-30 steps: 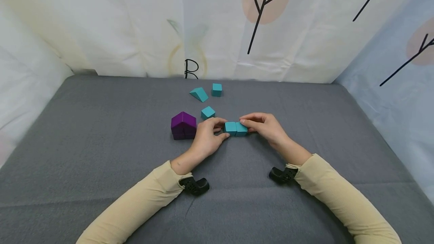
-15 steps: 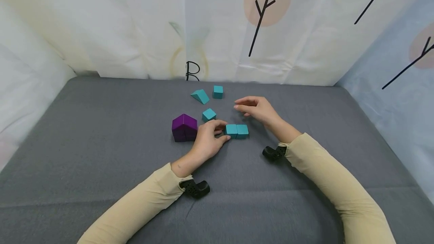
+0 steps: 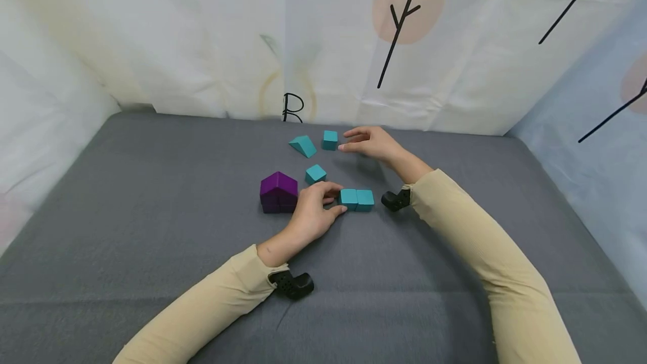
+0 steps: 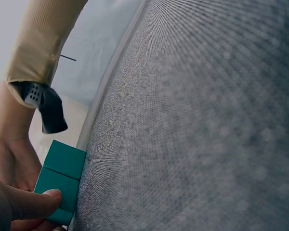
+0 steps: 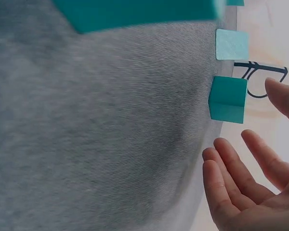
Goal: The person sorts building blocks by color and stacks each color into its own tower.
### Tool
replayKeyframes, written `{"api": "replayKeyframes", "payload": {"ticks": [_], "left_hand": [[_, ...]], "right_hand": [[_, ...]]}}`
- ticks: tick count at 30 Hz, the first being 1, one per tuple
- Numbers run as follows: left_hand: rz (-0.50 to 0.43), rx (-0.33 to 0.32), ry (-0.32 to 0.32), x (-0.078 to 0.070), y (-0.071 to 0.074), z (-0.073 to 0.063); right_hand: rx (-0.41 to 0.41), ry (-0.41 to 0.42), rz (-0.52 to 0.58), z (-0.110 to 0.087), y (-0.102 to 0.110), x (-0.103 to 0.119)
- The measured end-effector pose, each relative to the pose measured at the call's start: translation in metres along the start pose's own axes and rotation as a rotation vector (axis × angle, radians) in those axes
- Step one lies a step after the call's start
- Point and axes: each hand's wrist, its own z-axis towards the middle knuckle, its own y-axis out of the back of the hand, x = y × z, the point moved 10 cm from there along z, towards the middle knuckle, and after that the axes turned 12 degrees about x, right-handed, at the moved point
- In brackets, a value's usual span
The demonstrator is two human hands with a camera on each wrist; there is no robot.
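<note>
Grey cloth meets printed sheeting; left hand pinches teal block, right hand hovers, loosely spread.

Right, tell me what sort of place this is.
Probably a small set-up recording corner, going by what shows: printed sheets enclose the back and both sides of a grey cloth-covered surface, and a black device, perhaps a camera mount, sits at each wrist.

Beige sleeves, black, seemingly perforated wristbands
</note>
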Motion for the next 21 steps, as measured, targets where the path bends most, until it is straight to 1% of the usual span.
{"api": "replayKeyframes", "payload": {"ticks": [6,13,21], "left_hand": [[0.004,-0.007,-0.010,-0.002,-0.001,0.001],[0.009,-0.006,-0.025,-0.006,-0.003,0.002],[0.008,-0.005,-0.039,-0.007,-0.003,0.004]], "right_hand": [[0.023,-0.040,-0.027,0.009,0.001,0.002],[0.022,-0.046,-0.027,0.016,0.004,0.005],[0.063,-0.092,-0.129,0.023,0.003,0.014]]}}
